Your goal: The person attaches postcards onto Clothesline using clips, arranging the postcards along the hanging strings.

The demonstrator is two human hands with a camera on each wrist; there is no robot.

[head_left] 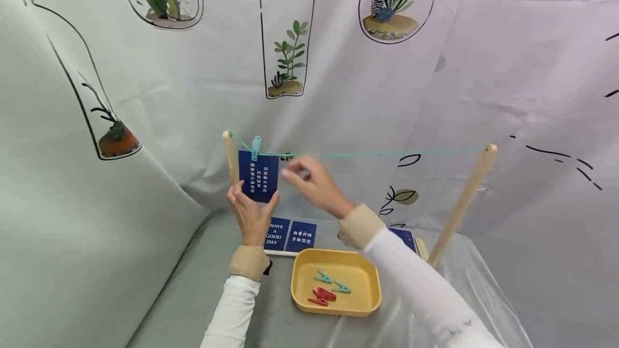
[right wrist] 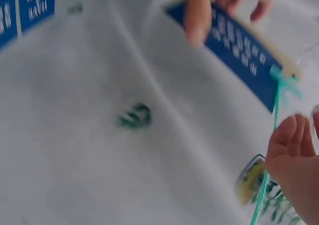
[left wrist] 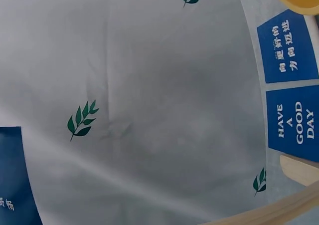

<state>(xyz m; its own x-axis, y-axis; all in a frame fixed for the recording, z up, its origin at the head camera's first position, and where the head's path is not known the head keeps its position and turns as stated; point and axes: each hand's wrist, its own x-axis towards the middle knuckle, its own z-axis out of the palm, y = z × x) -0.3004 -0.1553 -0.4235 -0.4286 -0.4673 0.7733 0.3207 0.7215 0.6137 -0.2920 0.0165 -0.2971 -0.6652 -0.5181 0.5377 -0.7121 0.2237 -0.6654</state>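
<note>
Blue printed card (head_left: 260, 176) hangs near the left end of the green cord (head_left: 377, 153).
Turquoise clothespin (head_left: 256, 148) clips its top edge; its long axis seems to run downward. The left hand (head_left: 253, 215) pinches its lower part; the right hand (head_left: 317, 184) hovers just right of it, fingers loosely bent, nothing visible inside.
</note>
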